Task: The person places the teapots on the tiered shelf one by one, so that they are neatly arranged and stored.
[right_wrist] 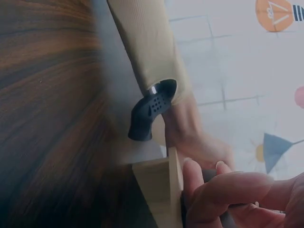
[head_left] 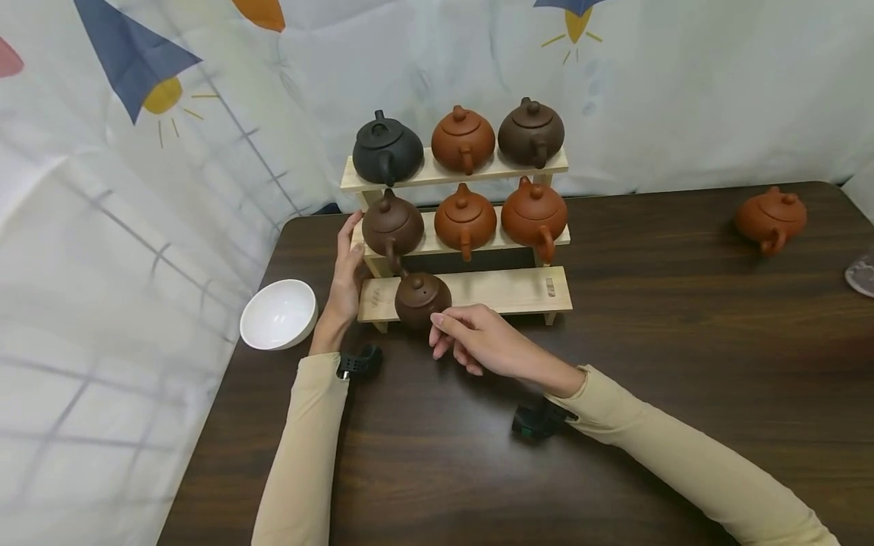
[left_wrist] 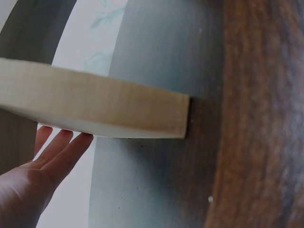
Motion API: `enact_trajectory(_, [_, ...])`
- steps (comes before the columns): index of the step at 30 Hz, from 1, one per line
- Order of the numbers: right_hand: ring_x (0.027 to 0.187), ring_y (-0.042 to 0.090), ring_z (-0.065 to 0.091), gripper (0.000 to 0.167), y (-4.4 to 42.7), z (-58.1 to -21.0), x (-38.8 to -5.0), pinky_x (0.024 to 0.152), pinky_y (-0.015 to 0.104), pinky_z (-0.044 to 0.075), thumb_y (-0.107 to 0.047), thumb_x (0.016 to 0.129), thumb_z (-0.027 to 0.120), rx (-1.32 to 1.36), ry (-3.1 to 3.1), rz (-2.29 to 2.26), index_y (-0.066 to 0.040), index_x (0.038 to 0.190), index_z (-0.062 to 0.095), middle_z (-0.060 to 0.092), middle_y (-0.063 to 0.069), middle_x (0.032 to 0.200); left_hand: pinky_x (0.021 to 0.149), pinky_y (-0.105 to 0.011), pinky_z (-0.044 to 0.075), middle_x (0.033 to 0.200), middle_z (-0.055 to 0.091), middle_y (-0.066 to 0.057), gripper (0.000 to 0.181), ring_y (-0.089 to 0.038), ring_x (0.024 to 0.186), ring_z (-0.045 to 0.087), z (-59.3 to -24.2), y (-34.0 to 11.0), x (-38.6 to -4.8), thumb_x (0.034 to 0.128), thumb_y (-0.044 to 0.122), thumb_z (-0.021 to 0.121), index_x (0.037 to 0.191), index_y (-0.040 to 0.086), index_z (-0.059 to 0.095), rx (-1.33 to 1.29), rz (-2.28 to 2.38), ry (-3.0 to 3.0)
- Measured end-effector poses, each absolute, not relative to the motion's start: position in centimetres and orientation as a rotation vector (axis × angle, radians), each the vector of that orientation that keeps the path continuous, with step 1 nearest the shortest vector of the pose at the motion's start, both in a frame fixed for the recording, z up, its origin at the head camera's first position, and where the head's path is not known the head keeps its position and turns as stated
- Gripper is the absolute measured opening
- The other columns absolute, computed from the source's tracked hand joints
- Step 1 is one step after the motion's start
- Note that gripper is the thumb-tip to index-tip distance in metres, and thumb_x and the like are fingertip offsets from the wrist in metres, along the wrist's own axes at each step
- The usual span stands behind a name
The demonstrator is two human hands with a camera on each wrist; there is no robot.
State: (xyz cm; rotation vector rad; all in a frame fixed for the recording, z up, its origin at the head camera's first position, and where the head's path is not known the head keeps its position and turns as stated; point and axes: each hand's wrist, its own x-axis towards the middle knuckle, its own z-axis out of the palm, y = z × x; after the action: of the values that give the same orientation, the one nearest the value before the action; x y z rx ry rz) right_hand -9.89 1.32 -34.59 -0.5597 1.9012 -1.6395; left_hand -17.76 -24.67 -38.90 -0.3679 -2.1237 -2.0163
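A small dark brown teapot [head_left: 418, 302] sits at the left end of the lowest tier of a stepped wooden rack [head_left: 505, 290]. Thumb and curled fingers of my right hand [head_left: 488, 341] pinch it at its near right side, where the handle is hidden by them. In the right wrist view, the bent fingers [right_wrist: 228, 190] stand close to the pale board. My left hand [head_left: 345, 279] touches the rack's left side, and the left wrist view shows its straight fingers [left_wrist: 66, 152] against the wooden upright [left_wrist: 95, 102].
Several teapots fill the upper tiers, among them a black teapot [head_left: 387, 149] and an orange-brown teapot [head_left: 466, 220]. A white bowl [head_left: 278, 315] stands left of my left forearm. Another orange-brown teapot [head_left: 771, 218] sits far right, near a clear glass object [head_left: 862, 274] at the edge.
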Motion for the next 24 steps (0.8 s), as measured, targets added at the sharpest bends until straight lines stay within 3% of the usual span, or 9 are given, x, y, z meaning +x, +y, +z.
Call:
enact_trajectory(11, [0.049, 0.013, 0.051, 0.035, -0.9, -34.7, -9.4, 0.046, 0.026, 0.043, -0.020, 0.114, 0.046, -0.613, 1.864, -1.690, 0.008, 0.119, 0.067, 0.074, 0.026, 0.100, 0.111, -0.061, 0.029, 0.167, 0.024, -0.009, 0.065, -0.025, 0.146, 0.034, -38.7, -24.6, -17.5, 0.1044, 0.029, 0.030, 0.167, 0.015, 0.018, -0.335, -2.014, -2.158])
enact_trajectory(18, [0.065, 0.043, 0.062, 0.033, -2.2, -34.8, -9.3, 0.049, 0.026, 0.046, -0.019, 0.113, 0.047, -0.624, 1.853, -1.713, 0.007, 0.118, 0.067, 0.076, 0.021, 0.097, 0.113, -0.061, 0.026, 0.168, 0.022, -0.009, 0.065, -0.026, 0.149, 0.029, -38.7, -24.7, -17.5, 0.1046, 0.029, 0.030, 0.167, 0.012, 0.017, -0.357, -2.011, -2.149])
enact_trajectory(24, [0.072, 0.047, 0.066, 0.033, -2.7, -34.9, -9.2, 0.052, 0.030, 0.050, -0.020, 0.113, 0.049, -0.627, 1.866, -1.713, 0.005, 0.117, 0.069, 0.077, 0.018, 0.096, 0.114, -0.061, 0.025, 0.168, 0.022, -0.009, 0.065, -0.026, 0.150, 0.028, -38.7, -24.6, -17.6, 0.1047, 0.027, 0.029, 0.167, 0.012, 0.017, -0.369, -2.014, -2.144])
